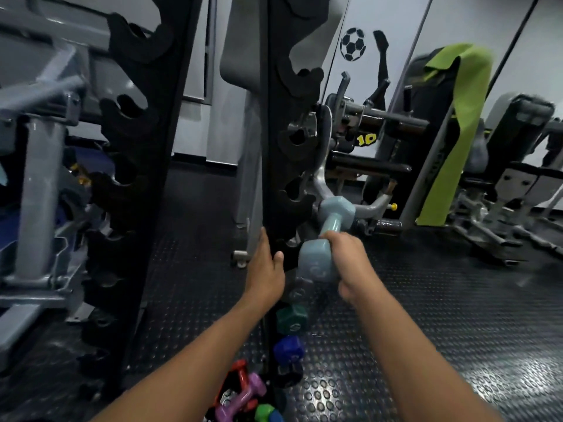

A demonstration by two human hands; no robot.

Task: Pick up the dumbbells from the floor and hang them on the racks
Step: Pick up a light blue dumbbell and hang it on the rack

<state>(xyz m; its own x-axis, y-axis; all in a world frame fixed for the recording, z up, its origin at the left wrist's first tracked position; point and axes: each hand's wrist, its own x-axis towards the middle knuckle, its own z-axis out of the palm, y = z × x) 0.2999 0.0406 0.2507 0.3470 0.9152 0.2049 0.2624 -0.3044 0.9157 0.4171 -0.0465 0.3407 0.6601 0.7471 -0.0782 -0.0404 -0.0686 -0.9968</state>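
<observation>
Head view, dumbbell held at the rack. Your right hand (344,257) gripped the handle of a pale blue dumbbell (324,239), fingers curled round the bar between its two heads. Its long axis ran away from you and upward, the far head (336,210) lying just beside the rack upright (274,166), next to one of its lower hooked cradles (294,194); the near head (315,263) sat at your wrist. The cradle lay to the left of the dumbbell, so hanging it would likely call for turning the bar crosswise to the upright. Your left hand (264,263) rested flat and unclenched against the upright's lower edge, fingers straight, holding nothing; the right hand was the nearer to the cradle. The dumbbell showed a smooth matte coating and faceted heads. The rack was black, with scalloped, hook-shaped notches down its edge. Below the upright, a green dumbbell (291,319) and a blue one (288,350) lay in line, and purple (243,397) and red (239,370) dumbbells were heaped on the studded black rubber floor (441,330).
</observation>
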